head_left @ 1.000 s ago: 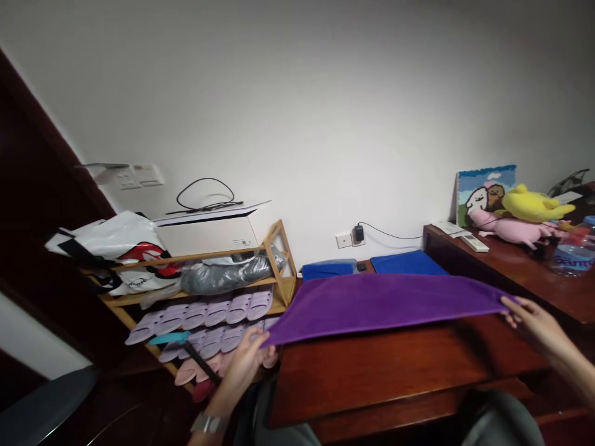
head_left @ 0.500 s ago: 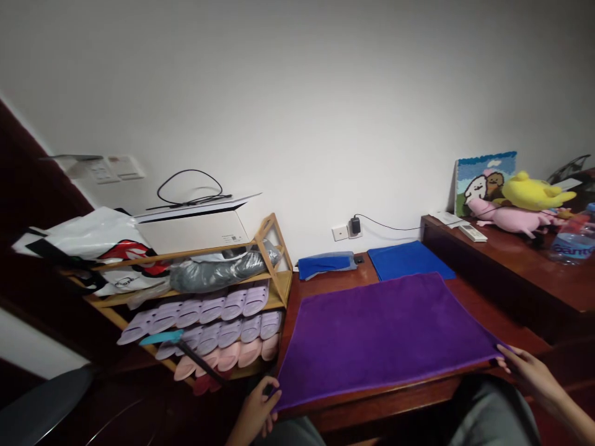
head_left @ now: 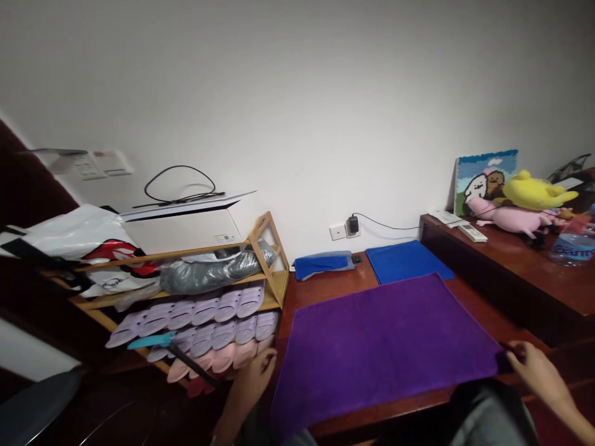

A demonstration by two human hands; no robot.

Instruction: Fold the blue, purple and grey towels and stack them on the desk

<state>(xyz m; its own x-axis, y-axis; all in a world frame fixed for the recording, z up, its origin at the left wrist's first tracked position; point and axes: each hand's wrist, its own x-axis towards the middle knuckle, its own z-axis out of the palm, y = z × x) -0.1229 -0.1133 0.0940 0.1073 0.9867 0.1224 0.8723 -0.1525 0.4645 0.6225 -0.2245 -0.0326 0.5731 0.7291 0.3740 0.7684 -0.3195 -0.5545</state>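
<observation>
- The wooden table (head_left: 325, 286) is partly covered by the spread purple cloth (head_left: 385, 347).
- The left hand (head_left: 253, 378) is held half-curled, empty, beside the cloth.
- The right hand (head_left: 534, 367) is positioned at its right corner; opening and grip cannot be determined.

On a wooden shoe rack (head_left: 279, 284), lilac slides (head_left: 251, 300) were lined up above pink slides (head_left: 224, 357). A bundle (head_left: 195, 277) was wrapped in clear plastic above them. A black cable (head_left: 204, 196) was looped on a white box (head_left: 181, 232). A black charger (head_left: 354, 223) was plugged in at the wall. On the higher tabletop (head_left: 553, 279), a yellow plush toy (head_left: 537, 191) was propped on a pink plush toy (head_left: 511, 218), near a remote control (head_left: 473, 234).
</observation>
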